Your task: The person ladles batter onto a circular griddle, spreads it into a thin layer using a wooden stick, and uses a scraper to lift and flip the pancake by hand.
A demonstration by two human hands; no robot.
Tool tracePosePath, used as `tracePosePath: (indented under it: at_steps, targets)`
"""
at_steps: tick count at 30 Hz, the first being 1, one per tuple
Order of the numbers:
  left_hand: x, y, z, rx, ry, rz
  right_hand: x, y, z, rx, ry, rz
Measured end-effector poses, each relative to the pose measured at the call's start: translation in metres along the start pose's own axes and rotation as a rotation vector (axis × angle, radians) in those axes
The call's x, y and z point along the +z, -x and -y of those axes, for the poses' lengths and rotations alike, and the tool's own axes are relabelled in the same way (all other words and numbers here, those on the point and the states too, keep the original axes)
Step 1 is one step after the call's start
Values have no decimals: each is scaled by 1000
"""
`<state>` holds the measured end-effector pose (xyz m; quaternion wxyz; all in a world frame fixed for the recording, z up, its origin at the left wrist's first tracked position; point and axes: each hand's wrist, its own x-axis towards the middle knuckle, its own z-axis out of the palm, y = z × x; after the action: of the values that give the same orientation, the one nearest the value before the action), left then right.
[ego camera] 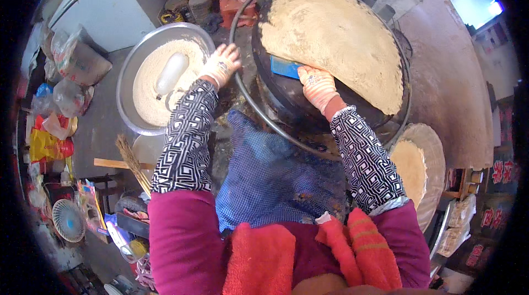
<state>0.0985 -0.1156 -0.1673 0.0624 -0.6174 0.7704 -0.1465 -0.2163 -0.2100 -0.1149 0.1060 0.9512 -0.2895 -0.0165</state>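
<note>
A wide, thin sheet of batter or dough (330, 39) covers much of a round dark griddle (289, 92), whose near part is bare. My right hand (316, 84), in a striped glove, grips a blue flat scraper (284, 67) at the sheet's near left edge. My left hand (223, 63), gloved too, has its fingers apart and holds nothing; it hovers between the metal basin's right rim and the ring around the griddle. The large metal basin (126, 101) holds pale batter or flour (144, 88), with a clear plastic bottle (171, 74) lying in it beside a round-rimmed item, partly hidden by my left sleeve.
A metal ring (264, 118) surrounds the griddle. At the right, a round tray (434, 171) holds a finished-looking thin round flatbread (409, 167). A straw brush (130, 156) stands at the lower left. Plastic bags (70, 96) lie far left, and a blue checked cloth (281, 179) lies before me.
</note>
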Motion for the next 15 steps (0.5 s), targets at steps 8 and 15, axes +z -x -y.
tracePosePath:
  at_steps: [8,15]
  targets:
    - [-103,8,-267,53,388,437,16,0,-7,85,-94,-83]
    - [-131,70,-393,644,1006,-65,2,-21,4,103,-87,10]
